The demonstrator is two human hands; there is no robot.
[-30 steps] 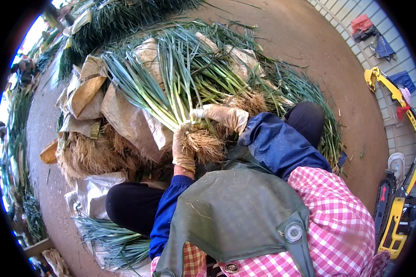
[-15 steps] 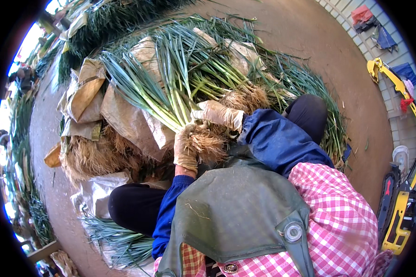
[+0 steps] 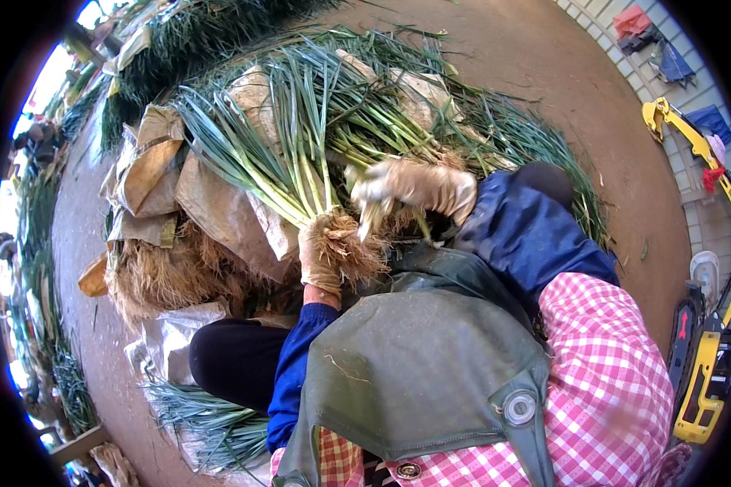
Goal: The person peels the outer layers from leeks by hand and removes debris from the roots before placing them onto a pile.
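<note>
My gloved left hand is closed around the root end of a bunch of green onions. Their long green leaves fan up and away to the left, and brown stringy roots spill past the glove. Just right of the bunch is my gloved right hand, its fingers blurred by motion. Pale strips show under those fingers, too smeared to tell whether they are held. Behind the right hand lies a pile of more green onions, roots toward me.
Tan sacking wraps a large rooted bundle on the left. Below my left knee lie more onion leaves. On the right, a yellow toy-like digger arm stands by a tiled wall. Brown floor stretches beyond the pile.
My right hand has moved off the stems of the held bunch, to the right and closer to the pile's roots. The left hand has shifted slightly left with the onions.
</note>
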